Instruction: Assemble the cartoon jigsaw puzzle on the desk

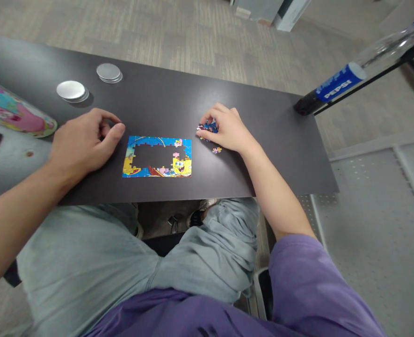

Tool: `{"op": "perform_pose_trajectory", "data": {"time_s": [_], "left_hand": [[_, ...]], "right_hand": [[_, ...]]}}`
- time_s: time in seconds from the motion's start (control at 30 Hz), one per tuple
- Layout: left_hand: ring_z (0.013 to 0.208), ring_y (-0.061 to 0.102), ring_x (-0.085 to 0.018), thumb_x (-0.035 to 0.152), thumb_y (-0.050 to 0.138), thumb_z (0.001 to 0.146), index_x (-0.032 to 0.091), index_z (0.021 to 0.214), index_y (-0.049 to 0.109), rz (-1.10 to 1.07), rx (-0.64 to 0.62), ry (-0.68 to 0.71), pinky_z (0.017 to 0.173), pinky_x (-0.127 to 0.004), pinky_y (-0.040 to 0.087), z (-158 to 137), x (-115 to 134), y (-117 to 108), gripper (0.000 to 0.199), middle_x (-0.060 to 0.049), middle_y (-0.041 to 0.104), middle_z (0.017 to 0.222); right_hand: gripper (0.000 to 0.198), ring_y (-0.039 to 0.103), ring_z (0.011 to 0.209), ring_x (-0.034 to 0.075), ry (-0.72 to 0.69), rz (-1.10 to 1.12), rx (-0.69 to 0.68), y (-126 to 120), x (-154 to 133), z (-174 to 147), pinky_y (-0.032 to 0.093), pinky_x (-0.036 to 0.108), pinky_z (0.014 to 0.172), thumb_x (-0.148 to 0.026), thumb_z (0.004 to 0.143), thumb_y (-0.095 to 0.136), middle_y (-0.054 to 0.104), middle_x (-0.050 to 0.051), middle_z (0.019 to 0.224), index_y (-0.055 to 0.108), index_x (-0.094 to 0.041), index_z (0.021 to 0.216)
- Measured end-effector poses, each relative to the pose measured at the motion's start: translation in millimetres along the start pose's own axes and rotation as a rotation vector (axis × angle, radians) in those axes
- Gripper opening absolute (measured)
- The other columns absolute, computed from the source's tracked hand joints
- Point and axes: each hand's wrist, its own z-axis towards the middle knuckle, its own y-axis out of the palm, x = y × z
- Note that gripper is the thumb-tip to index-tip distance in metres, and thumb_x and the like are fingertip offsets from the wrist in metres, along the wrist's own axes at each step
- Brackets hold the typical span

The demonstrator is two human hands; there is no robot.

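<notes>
Clear plastic makes the bottle (pixel 340 85), dark drink (pixel 305 106) low inside it. The cylinder (pixel 20 112) is printed and smooth; its inside is hidden. Near it stand 2 stacks of silvery round discs (pixel 70 89). My right hand (pixel 225 128) curves round the knobbly pieces (pixel 211 126); whether I pinch 1, I cannot tell. My left hand (pixel 89 138) lies loosely curled, thumb apart from forefinger, beside the flat puzzle (pixel 182 167) on the matt table (pixel 157 98).

A purple short-sleeved shirt (pixel 171 311) with dark front markings (pixel 208 332) meets loose, pale grey-green trousers (pixel 90 252).
</notes>
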Motion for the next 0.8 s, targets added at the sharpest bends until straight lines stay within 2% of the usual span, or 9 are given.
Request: {"op": "perform_pose_trajectory", "data": {"time_s": [0.17, 0.33, 0.4, 0.5, 0.6, 0.7, 0.8], "left_hand": [[0.119, 0.075, -0.034, 0.059, 0.046, 0.121, 0.023, 0.159, 0.076, -0.016, -0.013, -0.011, 0.096, -0.039, 0.047, 0, 0, -1, 0.06, -0.01, 0.085, 0.13], [0.12, 0.076, -0.036, 0.059, 0.048, 0.122, 0.023, 0.158, 0.077, -0.042, -0.008, -0.004, 0.098, -0.041, 0.049, -2, -1, -2, 0.059, -0.011, 0.086, 0.131], [0.119, 0.076, -0.035, 0.059, 0.048, 0.121, 0.022, 0.159, 0.078, -0.041, -0.002, -0.005, 0.097, -0.04, 0.048, -1, -2, -1, 0.06, -0.01, 0.086, 0.13], [0.121, 0.076, -0.033, 0.06, 0.047, 0.121, 0.024, 0.159, 0.078, -0.038, 0.005, 0.004, 0.096, -0.039, 0.047, 0, -3, 1, 0.06, -0.009, 0.086, 0.131], [0.122, 0.076, -0.034, 0.059, 0.047, 0.121, 0.022, 0.16, 0.078, -0.032, 0.0, 0.0, 0.096, -0.04, 0.047, 0, -2, 1, 0.062, -0.01, 0.087, 0.133], [0.122, 0.075, -0.034, 0.06, 0.047, 0.121, 0.018, 0.162, 0.078, -0.038, -0.011, -0.002, 0.098, -0.04, 0.048, -1, 0, -1, 0.067, -0.011, 0.086, 0.134], [0.125, 0.076, -0.035, 0.061, 0.044, 0.12, 0.016, 0.163, 0.078, -0.048, -0.017, 0.015, 0.099, -0.042, 0.048, -2, 1, -2, 0.07, -0.012, 0.085, 0.133]], "right_hand": [[0.006, 0.071, 0.122, 0.038, 0.007, 0.031, -0.015, 2, 4, 1, 0.045, 0.064, 0.129, -0.033, 0.112, 0.088, 0.078, 0.01, 0.126, 0.084, -0.029, 0.113], [0.016, 0.072, 0.129, 0.044, 0.01, 0.011, 0.052, 3, 15, 2, 0.047, 0.071, 0.127, -0.039, 0.11, 0.096, 0.076, 0.013, 0.122, 0.085, -0.028, 0.11], [0.017, 0.072, 0.128, 0.043, 0.0, 0.022, 0.037, 2, 16, 2, 0.048, 0.072, 0.128, -0.04, 0.11, 0.097, 0.075, 0.012, 0.119, 0.085, -0.028, 0.108], [0.017, 0.074, 0.117, 0.037, 0.01, 0.087, -0.022, 0, 12, 1, 0.051, 0.066, 0.125, -0.038, 0.108, 0.098, 0.077, 0.009, 0.115, 0.084, -0.028, 0.108], [0.021, 0.073, 0.104, 0.032, 0.042, 0.207, -0.069, -1, 6, -1, 0.057, 0.055, 0.111, -0.042, 0.105, 0.098, 0.081, 0.007, 0.108, 0.081, -0.028, 0.107], [0.028, 0.073, 0.1, 0.029, 0.031, 0.331, -0.105, -1, 0, -1, 0.06, 0.049, 0.1, -0.048, 0.104, 0.097, 0.085, 0.006, 0.111, 0.083, -0.03, 0.12], [0.037, 0.075, 0.103, 0.028, 0.023, 0.446, -0.128, -1, -5, 0, 0.063, 0.048, 0.1, -0.054, 0.106, 0.096, 0.085, 0.006, 0.114, 0.084, -0.031, 0.133]]}}
